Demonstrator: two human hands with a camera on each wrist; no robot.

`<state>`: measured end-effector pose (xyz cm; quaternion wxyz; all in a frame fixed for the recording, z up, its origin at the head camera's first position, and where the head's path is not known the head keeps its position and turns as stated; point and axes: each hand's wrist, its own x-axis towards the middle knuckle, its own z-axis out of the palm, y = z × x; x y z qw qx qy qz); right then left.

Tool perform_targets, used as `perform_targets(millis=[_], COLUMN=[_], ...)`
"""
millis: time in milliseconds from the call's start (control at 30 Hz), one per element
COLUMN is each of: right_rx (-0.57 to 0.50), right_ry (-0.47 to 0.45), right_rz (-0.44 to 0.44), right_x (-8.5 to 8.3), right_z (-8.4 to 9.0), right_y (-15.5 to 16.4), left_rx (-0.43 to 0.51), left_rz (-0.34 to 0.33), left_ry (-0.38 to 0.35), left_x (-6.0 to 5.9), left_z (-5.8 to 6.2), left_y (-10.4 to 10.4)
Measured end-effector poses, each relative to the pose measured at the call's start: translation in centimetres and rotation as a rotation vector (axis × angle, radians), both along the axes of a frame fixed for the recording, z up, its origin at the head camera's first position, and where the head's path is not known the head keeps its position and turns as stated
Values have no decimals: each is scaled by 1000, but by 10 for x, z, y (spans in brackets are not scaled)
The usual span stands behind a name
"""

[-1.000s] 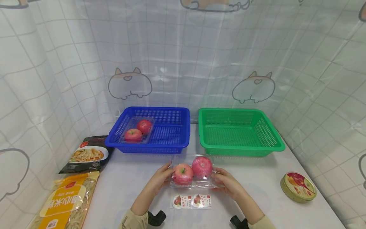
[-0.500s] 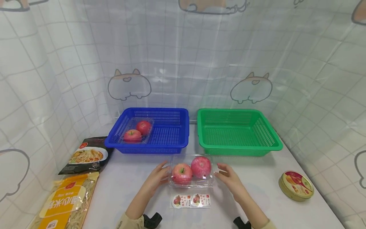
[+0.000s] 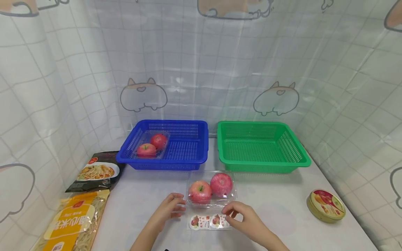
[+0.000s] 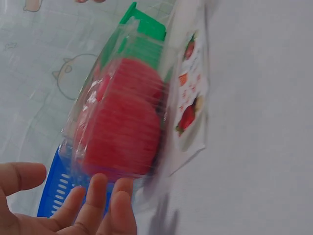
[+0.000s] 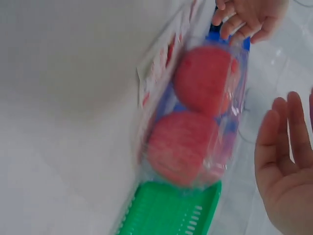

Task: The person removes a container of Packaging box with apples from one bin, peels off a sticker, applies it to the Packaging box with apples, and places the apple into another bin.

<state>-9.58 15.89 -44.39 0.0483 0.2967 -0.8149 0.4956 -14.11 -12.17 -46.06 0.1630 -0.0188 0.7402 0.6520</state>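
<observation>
Apple box (image 3: 211,189) rests on the counter (image 3: 282,209), not yet in a basket; my left hand (image 3: 168,209) and right hand (image 3: 243,216) flank it, fingers relaxed, holding nothing.

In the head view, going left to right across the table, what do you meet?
Yellow noodle packet → black noodle packet → blue basket holding a clear pack of two apples → green basket → round tin.

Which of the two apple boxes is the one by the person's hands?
The clear apple box on the white table, between the left hand and right hand. The other apple box lies inside the blue basket.
</observation>
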Motion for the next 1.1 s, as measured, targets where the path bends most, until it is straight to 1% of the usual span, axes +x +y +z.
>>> perform_targets(millis=[67, 167, 300, 367, 433, 533, 567, 767, 833, 1000, 1100], right_rx=[68, 239, 492, 578, 634, 700, 715, 786, 804, 834, 831], right_ry=[3, 16, 57, 86, 130, 193, 198, 183, 203, 208, 188], right_rz=[44, 67, 62, 59, 52, 38, 32, -15, -28, -13, 3], right_x=[2, 2, 1, 0, -1, -2, -3, -4, -5, -7, -8], right_z=[-2, -8, -14, -17, -21, -26, -27, -29, -30, -30, -29], right_y=[-2, -5, -10, -12, -15, -17, -18, -22, -23, -24, -25], left_rx=[-33, -87, -116, -112, -106, -91, -86, -75, -78, -101, -111], left_rz=[-18, -46, -86, -115, -151, -204, -221, -291, -315, -355, -365], left_ry=[-10, -31, -45, -40, -30, -25, -23, -27, -33, -53, -51], left_x=[3, 5, 7, 7, 8, 9, 9, 10, 10, 10, 10], left_z=[-2, -3, -5, -6, -7, -8, -9, -10, -10, -10, -10], left_y=[1, 3, 5, 5, 4, 5, 5, 8, 10, 13, 14])
